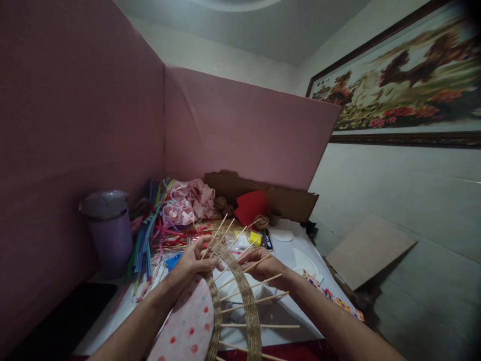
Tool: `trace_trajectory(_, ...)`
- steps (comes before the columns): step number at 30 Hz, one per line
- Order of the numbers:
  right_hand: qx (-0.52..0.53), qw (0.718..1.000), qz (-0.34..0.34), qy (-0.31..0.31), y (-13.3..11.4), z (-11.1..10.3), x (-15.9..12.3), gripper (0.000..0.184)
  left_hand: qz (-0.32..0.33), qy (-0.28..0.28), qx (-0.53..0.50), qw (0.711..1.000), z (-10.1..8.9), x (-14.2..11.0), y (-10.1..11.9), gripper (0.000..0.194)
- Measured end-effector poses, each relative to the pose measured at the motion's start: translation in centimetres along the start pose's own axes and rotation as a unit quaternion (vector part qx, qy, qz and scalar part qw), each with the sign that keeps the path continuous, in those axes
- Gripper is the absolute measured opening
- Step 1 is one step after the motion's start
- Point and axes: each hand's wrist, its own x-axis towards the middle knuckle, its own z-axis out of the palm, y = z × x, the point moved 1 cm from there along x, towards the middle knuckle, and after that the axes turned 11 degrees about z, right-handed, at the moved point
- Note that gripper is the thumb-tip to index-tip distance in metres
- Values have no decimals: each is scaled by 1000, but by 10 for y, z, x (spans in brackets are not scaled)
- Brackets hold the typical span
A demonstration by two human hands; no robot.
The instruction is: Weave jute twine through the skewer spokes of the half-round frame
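A half-made woven piece is in front of me, with thin wooden sticks (263,326) fanning outward through two curved bands of twine. The outer twine band (248,301) arches over the sticks, and the inner one borders a pale pink fabric panel (188,326) with red dots. My left hand (193,258) is closed on the upper end of the weaving, thumb pressed near the sticks. On the outer side, my right hand (261,263) has its fingers bent in against the outer band among the sticks; its fingertips are partly hidden.
A purple bin (108,235) stands at left beside colourful strips (145,245). Behind my hands are crumpled pink fabric (190,200), red paper (251,206), a twine ball (260,222) and a small brown pot (274,216). Cardboard (300,203) and pink panels (240,125) border the table.
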Motion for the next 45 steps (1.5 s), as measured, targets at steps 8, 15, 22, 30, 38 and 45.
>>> trace_trajectory(8,-30,999,-3,18,-1,-3,-2,27,-6,3,2,1000,0,-1,-1,50)
trace_trajectory(15,-54,998,-2,31,-8,4,-7,25,-29,-25,-12,999,0,1,1,30)
trace_trajectory(22,-60,998,-1,34,-8,3,-7,25,-87,-2,-84,993,1,0,0,26)
trace_trajectory(30,-66,998,-8,18,-4,0,-2,25,-84,-13,-95,992,4,1,2,25)
trace_trajectory(38,-67,997,-35,-12,-8,-11,-8,26,-103,17,-64,992,4,-2,5,41)
trace_trajectory(45,-33,996,-51,-57,-13,-30,-17,22,-100,37,-68,992,-2,0,2,53)
